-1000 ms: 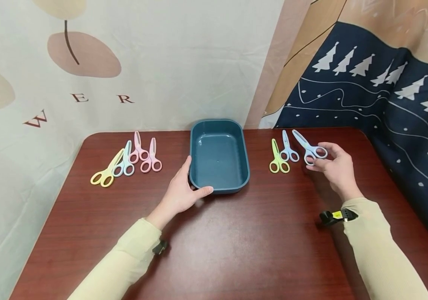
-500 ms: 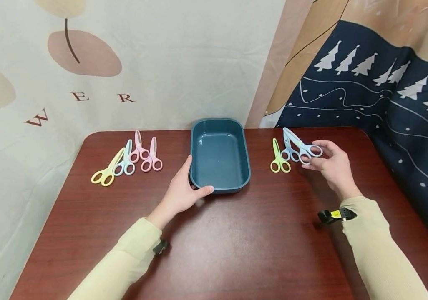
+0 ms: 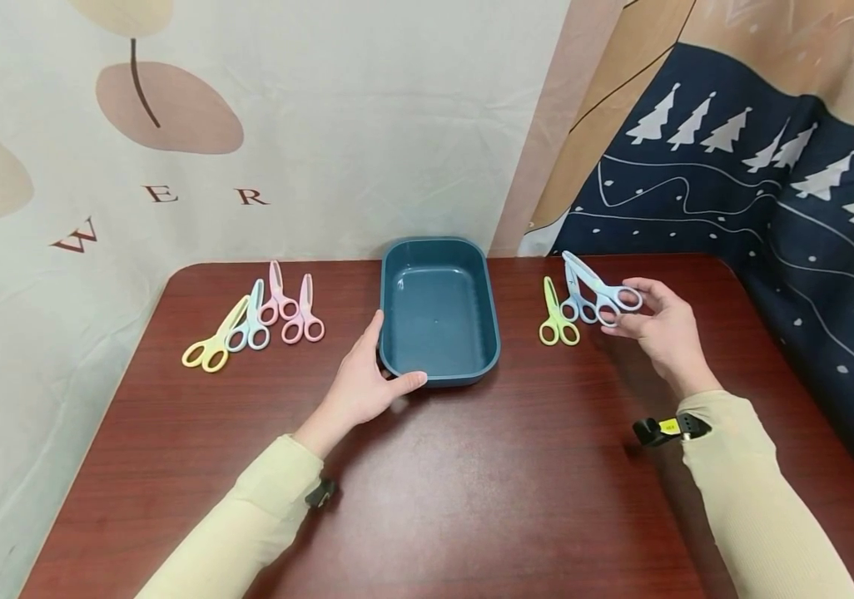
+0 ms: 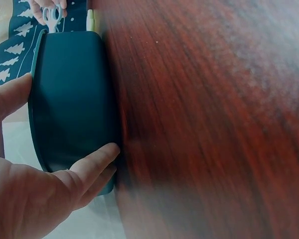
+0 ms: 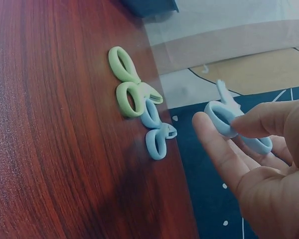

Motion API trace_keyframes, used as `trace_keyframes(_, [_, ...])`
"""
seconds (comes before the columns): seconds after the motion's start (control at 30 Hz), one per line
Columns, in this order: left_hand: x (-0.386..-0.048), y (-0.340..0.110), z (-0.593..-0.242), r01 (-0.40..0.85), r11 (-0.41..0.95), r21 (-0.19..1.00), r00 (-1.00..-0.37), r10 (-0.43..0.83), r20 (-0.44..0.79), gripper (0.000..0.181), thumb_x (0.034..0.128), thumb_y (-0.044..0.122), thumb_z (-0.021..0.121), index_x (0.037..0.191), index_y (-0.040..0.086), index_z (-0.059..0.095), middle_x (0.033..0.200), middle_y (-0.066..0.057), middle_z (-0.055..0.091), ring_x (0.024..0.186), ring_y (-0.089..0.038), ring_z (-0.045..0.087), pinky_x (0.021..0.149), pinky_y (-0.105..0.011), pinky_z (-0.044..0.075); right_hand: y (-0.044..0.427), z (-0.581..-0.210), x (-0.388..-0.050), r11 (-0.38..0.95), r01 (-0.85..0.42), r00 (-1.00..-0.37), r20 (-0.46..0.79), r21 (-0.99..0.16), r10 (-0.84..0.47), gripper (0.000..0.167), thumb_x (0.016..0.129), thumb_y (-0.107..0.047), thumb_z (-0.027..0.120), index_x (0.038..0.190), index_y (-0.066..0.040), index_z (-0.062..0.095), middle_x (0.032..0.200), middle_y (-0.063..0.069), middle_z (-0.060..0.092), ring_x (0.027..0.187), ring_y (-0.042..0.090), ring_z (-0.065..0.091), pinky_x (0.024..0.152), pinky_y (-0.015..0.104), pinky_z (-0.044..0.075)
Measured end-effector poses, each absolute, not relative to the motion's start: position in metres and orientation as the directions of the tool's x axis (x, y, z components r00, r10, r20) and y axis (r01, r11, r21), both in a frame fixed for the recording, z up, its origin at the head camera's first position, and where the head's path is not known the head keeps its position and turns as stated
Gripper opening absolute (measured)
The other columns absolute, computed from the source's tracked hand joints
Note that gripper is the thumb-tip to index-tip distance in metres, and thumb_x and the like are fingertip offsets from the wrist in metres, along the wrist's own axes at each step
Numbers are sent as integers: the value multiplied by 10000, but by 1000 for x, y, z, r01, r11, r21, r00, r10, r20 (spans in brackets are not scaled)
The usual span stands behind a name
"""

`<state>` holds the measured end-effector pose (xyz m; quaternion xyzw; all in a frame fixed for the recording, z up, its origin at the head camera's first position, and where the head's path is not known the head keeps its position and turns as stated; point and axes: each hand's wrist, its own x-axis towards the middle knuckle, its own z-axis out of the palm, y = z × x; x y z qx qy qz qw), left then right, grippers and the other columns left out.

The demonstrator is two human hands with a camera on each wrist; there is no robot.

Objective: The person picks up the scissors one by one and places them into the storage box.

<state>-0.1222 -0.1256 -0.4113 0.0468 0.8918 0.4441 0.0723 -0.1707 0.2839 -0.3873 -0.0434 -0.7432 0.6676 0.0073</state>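
In the head view my left hand (image 3: pixel 358 378) rests at the near left corner of a dark blue plastic bin (image 3: pixel 438 373), its straight fingers along the left wall and its thumb on the near rim. The left wrist view shows those fingers against the bin's outer wall (image 4: pixel 72 104). My right hand (image 3: pixel 668 337) pinches pale blue scissors (image 3: pixel 598 284) by the handle loops, blades pointing away and to the left. Raised off the table, they partly cover other blue scissors (image 3: pixel 575 306). Lime green scissors (image 3: pixel 553 320) lie left of those.
Yellow scissors (image 3: pixel 214 343), light blue scissors (image 3: pixel 250 320) and two pink pairs, one farther back (image 3: pixel 275 295), one to the right (image 3: pixel 305 312), lie left of the bin. The brown table (image 3: pixel 457 491) meets a pale cloth backdrop (image 3: pixel 359 150) and a dark tree-print cloth (image 3: pixel 697 191).
My right hand has shifted slightly left with the pale blue scissors, which now overlap the blue pair on the table. In the last half second it barely moves. My left hand stays at the bin.
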Motion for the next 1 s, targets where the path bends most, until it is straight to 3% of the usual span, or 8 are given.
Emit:
trace_keyframes(0.4, [-122,-126,-412,23,601,799,-985,151,-85,1143,845,355,839,1651,17,102,1703,-184,197,1548,-331,266,1238,-487,275,282,-387,-172,52,32,-998,-29,-998,48,443,917,180,601,1238,-119,545,1077,71,648,789,104,750,732,317,616])
trace_keyframes(1.0, [-122,-126,-414,29,594,804,-985,153,-77,1139,847,358,838,1648,8,108,1704,-185,191,1550,-332,262,1235,-492,280,273,-384,-170,-60,-2,-999,6,-998,-52,465,919,222,555,1233,-121,555,1078,81,623,811,137,756,708,338,626])
